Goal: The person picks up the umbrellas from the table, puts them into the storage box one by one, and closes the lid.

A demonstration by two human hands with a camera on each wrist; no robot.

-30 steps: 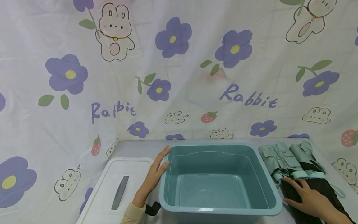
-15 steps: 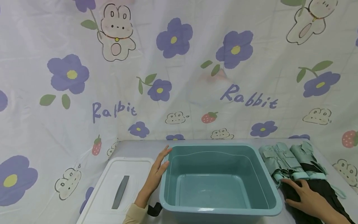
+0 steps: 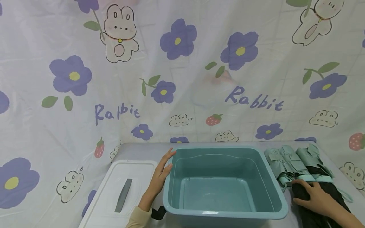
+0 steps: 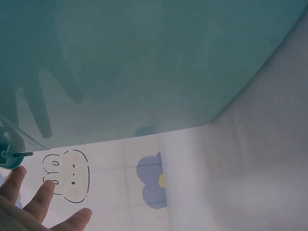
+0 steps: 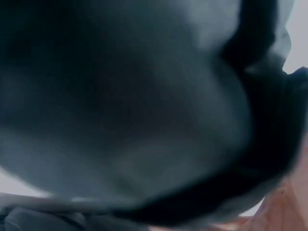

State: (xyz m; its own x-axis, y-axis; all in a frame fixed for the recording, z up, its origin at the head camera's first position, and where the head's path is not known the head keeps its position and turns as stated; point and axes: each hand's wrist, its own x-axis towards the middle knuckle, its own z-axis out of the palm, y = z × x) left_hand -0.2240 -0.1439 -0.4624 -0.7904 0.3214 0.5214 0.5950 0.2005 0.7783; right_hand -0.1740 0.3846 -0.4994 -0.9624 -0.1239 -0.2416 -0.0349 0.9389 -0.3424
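A blue-green plastic storage bin [image 3: 225, 214] stands in the middle of the head view, with a bare floor inside. My left hand [image 3: 158, 177] rests against its left side, fingers extended near the rim. In the left wrist view, the left hand [image 4: 36, 207] shows spread fingers below the bin's wall [image 4: 159, 72]. To the right of the bin, my right hand [image 3: 317, 197] grips a rolled black garment [image 3: 300, 191], thumb on the near side and fingers over the top. Blurred dark cloth [image 5: 144, 106] fills most of the right wrist view.
Pale green rolled garments [image 3: 291, 160] with black parts lie behind the right hand. More black cloth [image 3: 332, 191] lies beneath and beside that hand. A white lid [image 3: 99, 196] with a grey handle [image 3: 124, 194] lies left of the bin. A patterned curtain [image 3: 199, 79] hangs behind.
My right hand's fingers have curled round the black garment, which now bulges up as a roll in the grasp. The left hand stays at the bin's side.
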